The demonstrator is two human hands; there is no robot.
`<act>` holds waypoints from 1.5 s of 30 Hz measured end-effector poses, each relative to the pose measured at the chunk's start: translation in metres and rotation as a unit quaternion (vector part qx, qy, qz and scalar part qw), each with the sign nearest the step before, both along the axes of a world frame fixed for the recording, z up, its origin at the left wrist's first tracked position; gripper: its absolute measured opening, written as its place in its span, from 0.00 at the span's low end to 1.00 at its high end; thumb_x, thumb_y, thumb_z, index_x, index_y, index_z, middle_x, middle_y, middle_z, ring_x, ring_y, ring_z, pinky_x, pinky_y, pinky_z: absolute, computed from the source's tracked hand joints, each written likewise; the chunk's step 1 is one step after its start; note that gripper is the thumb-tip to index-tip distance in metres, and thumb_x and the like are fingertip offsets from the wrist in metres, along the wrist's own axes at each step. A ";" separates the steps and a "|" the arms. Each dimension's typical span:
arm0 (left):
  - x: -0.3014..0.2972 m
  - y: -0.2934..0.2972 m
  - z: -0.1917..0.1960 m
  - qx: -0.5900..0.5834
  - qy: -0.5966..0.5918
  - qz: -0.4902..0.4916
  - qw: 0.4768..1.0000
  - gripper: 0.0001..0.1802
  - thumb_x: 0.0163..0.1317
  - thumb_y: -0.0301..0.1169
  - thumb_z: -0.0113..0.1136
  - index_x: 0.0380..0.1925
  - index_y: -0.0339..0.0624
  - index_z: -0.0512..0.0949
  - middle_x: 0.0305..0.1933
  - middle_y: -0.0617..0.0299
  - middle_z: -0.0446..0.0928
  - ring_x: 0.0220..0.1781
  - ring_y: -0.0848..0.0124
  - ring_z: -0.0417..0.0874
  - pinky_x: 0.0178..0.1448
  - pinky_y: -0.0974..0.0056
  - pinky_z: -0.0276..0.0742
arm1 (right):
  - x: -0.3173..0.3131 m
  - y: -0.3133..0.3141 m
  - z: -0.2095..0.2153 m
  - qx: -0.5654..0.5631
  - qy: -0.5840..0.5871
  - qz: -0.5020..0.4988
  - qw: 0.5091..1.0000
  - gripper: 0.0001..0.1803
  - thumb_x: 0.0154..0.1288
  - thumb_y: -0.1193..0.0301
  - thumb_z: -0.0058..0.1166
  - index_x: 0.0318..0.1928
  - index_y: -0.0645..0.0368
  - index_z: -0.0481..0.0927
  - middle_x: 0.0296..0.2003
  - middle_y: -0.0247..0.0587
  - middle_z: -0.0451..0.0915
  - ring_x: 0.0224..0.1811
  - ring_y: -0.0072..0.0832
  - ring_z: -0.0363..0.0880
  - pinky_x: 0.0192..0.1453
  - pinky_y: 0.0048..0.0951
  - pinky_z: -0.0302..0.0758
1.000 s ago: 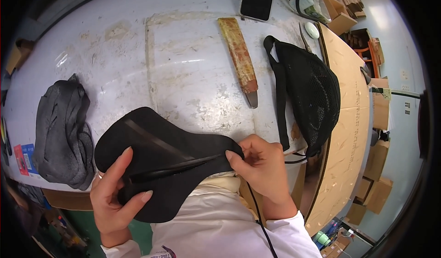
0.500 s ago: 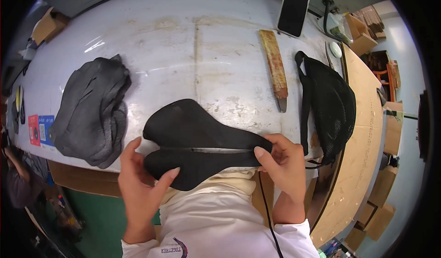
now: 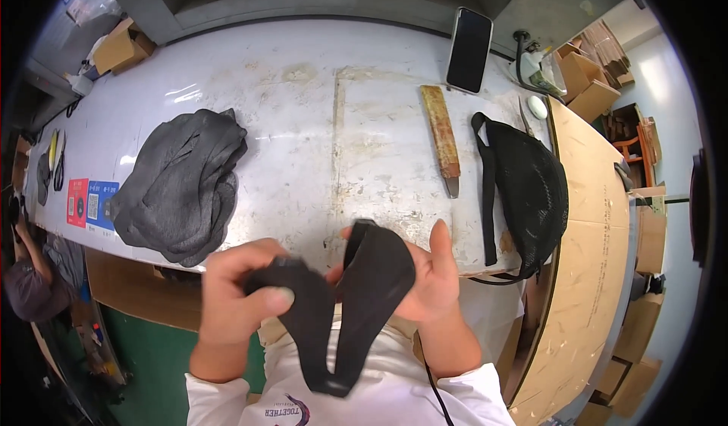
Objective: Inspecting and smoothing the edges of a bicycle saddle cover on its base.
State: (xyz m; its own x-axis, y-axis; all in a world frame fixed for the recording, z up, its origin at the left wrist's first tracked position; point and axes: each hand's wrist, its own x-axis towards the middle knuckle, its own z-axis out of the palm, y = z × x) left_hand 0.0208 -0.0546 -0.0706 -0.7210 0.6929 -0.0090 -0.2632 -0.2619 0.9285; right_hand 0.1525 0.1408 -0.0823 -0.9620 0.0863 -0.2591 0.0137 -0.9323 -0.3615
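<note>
In front of my body is a black saddle-shaped piece (image 3: pixel 371 286), thin and flexible, with a long slit between two wide lobes. Its narrow end hangs toward my shirt, and the lobes curl upward. My left hand (image 3: pixel 239 293) pinches the left lobe, thumb on top and the other fingers behind. Behind the right lobe lies my right hand (image 3: pixel 432 282), palm against it and thumb stretched away; most of its fingers are hidden. A crumpled pile of dark grey sheet material (image 3: pixel 182 187) sits to the left on the white table (image 3: pixel 296 138).
Right of centre lies a worn tape-wrapped blade (image 3: pixel 440 138). Beyond it are a black mesh bag (image 3: pixel 527 191), a phone (image 3: pixel 469 50) standing at the back and a white oval object (image 3: pixel 537 107). Cardboard (image 3: pixel 580 251) borders the right side. Another person (image 3: pixel 38 274) is at far left.
The black piece has turned from lying sideways to having its narrow end toward me, its lobes bending up. My right hand has left the narrow end for the right lobe. The view has shifted.
</note>
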 end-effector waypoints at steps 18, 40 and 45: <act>0.053 0.015 0.031 -0.018 0.765 -0.066 0.640 0.08 0.57 0.27 0.58 0.36 0.44 0.82 0.49 0.62 0.79 0.52 0.67 0.81 0.52 0.61 0.77 | 0.009 0.023 0.018 0.582 0.137 -0.176 0.782 0.27 0.41 0.75 0.76 0.42 0.61 0.75 0.58 0.64 0.69 0.44 0.35 0.80 0.51 0.32 0.77; -0.011 0.003 0.003 -0.060 -0.274 -0.308 0.909 0.06 0.62 0.23 0.64 0.38 0.34 0.80 0.29 0.63 0.82 0.29 0.77 0.83 0.38 0.74 0.79 | 0.035 0.024 0.011 0.477 0.110 -0.180 0.853 0.31 0.65 0.72 0.59 0.66 0.59 0.64 0.50 0.47 0.77 0.43 0.35 0.82 0.48 0.36 0.77; 0.004 0.010 -0.008 -0.051 -0.330 -0.314 0.889 0.06 0.65 0.26 0.62 0.39 0.35 0.79 0.32 0.60 0.82 0.31 0.76 0.83 0.37 0.74 0.78 | 0.035 0.007 -0.050 0.638 0.220 -0.393 0.624 0.22 0.60 0.78 0.60 0.56 0.64 0.72 0.44 0.52 0.81 0.49 0.37 0.80 0.55 0.35 0.75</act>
